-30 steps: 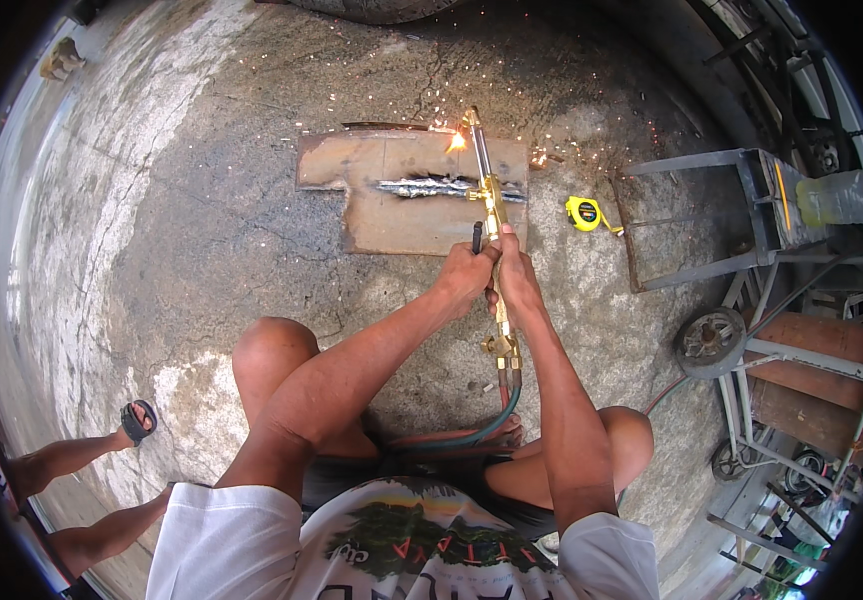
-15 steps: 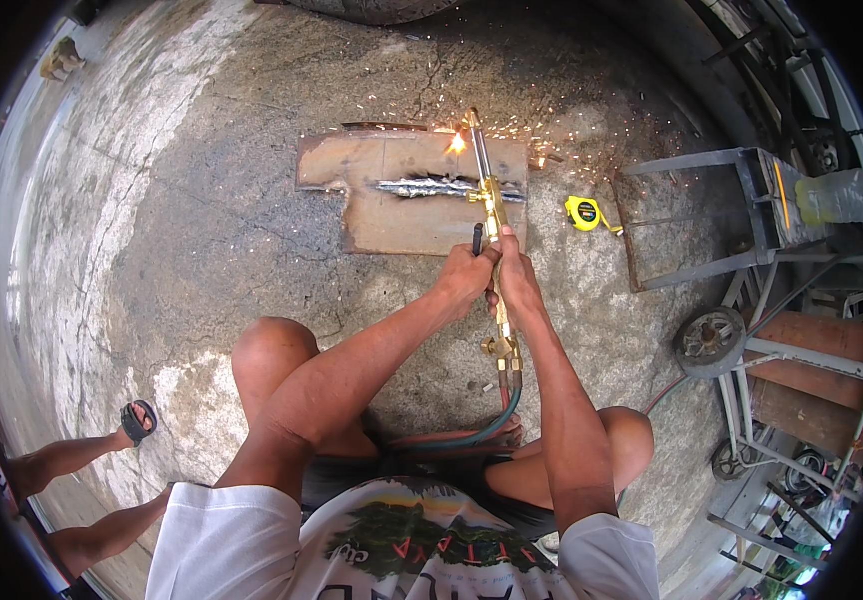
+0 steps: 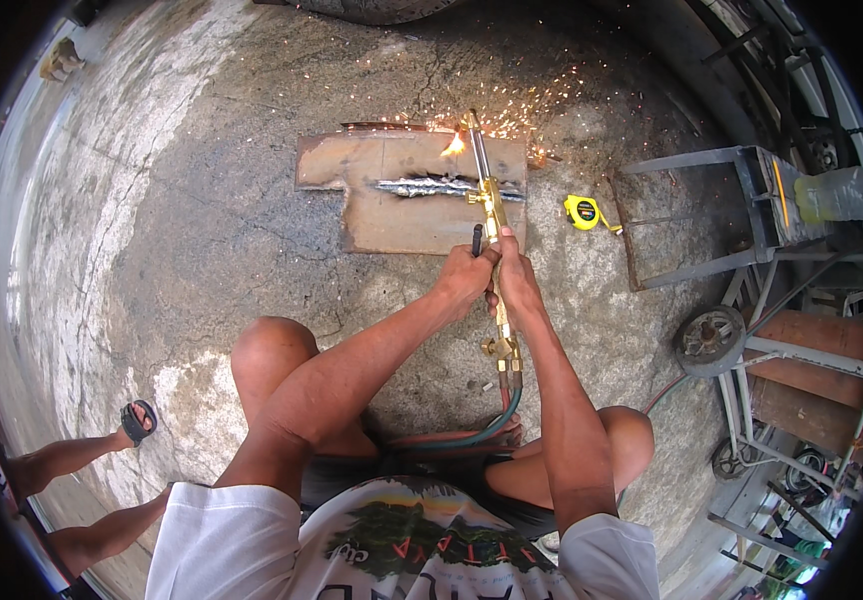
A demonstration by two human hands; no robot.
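Both of my hands are wrapped round a brass cutting torch point(image 3: 493, 207), which points away from me over a rusty steel plate point(image 3: 392, 228). My left hand point(image 3: 468, 275) is closed on the torch body, beside a black lever that sticks up. On the other side, my right hand point(image 3: 519, 280) grips the handle, its fingers partly hidden. At the torch tip a flame point(image 3: 454, 147) glows by the plate's far edge, and sparks fly off beyond it and to the right. A rough, silvery-edged slot point(image 3: 432, 187) runs across the plate. Red and green hoses point(image 3: 492, 425) hang from the torch's near end.
To the right of the plate lies a yellow tape measure point(image 3: 582, 212). Farther right stand a metal-framed stool point(image 3: 697, 160) and a wheeled cart point(image 3: 752, 350) with rusty cylinders. Another person's sandalled foot point(image 3: 137, 420) is at left; a small animal point(image 3: 62, 60) is at far left.
The torch and both hands hold almost the same position. The sparks now spray higher and farther up to the right, and the flame's shape has altered slightly.
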